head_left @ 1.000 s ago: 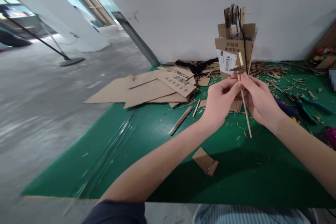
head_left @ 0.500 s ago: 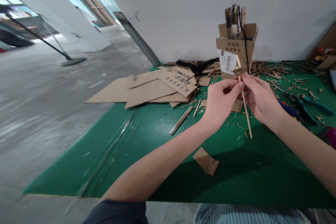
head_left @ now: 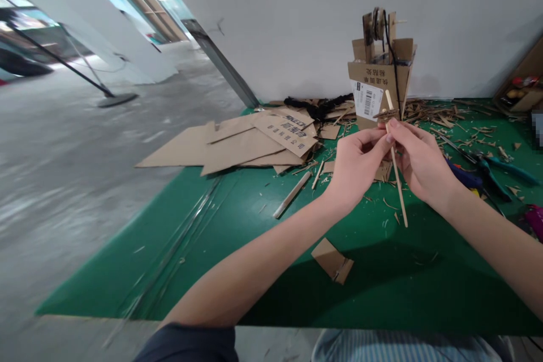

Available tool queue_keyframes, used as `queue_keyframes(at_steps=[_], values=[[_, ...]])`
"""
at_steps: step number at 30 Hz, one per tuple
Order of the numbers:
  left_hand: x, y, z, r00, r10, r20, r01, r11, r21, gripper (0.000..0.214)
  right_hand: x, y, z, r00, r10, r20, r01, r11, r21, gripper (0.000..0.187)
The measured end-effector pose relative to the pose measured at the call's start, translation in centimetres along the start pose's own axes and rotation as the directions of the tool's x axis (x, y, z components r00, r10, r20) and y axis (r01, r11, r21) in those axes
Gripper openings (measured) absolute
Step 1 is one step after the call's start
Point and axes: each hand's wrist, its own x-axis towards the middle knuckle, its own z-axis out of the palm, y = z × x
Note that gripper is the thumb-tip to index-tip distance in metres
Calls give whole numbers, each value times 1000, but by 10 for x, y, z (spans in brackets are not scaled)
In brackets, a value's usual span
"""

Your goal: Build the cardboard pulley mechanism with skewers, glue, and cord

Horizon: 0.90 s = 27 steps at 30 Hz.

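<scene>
grips a thin wooden stick [head_left: 399, 191] in the left hand [head_left: 355, 161] and right hand [head_left: 419, 159] — with both pinched together on it, just below a flat brown piece [head_left: 387, 115] near its upper end. holds it slanted above the green table [head_left: 241, 220], in front of the cardboard box [head_left: 376, 70]. has cardboard sheets [head_left: 241, 148] at left, a teal-handled tool [head_left: 513, 169] at right — and a cardboard scrap [head_left: 329, 258] nearer the body.

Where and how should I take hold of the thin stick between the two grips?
I'd take the stick by its bare lower length, coming from the near side with a light pinch across its width. It is slim and slanted, and that end juts free below the left grip and right grip; higher up, a small cardboard piece would probably get in the way.
</scene>
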Motion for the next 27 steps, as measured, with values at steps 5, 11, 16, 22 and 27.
queue_keyframes(at_steps=[5, 11, 16, 22, 27], values=[[0, -1, -1, 1000, -12, -6, 12, 1000, 10, 20, -1, -1, 1, 1000, -15, -5, 15, 1000, 11, 34], [0, -3, -1, 1000, -10, -27, 10, 1000, 8, 17, -2, 3, 2, 996, -93, 11, 94, 995, -22, 29], [0, -4, -1, 999, -15, -33, 15, 1000, 4, 14, -3, 3, 4, 993, -120, -15, 119, 993, -21, 27], [1, -6, -1, 999, -23, -40, 23, 1000, 6, 16, -3, 3, 3, 994, -110, -15, 110, 994, -20, 33], [-1, -2, -1, 1000, 1, -30, 1, 999, 54, 17, -3, 4, 2, 996, -93, -5, 92, 996, -13, 34]])
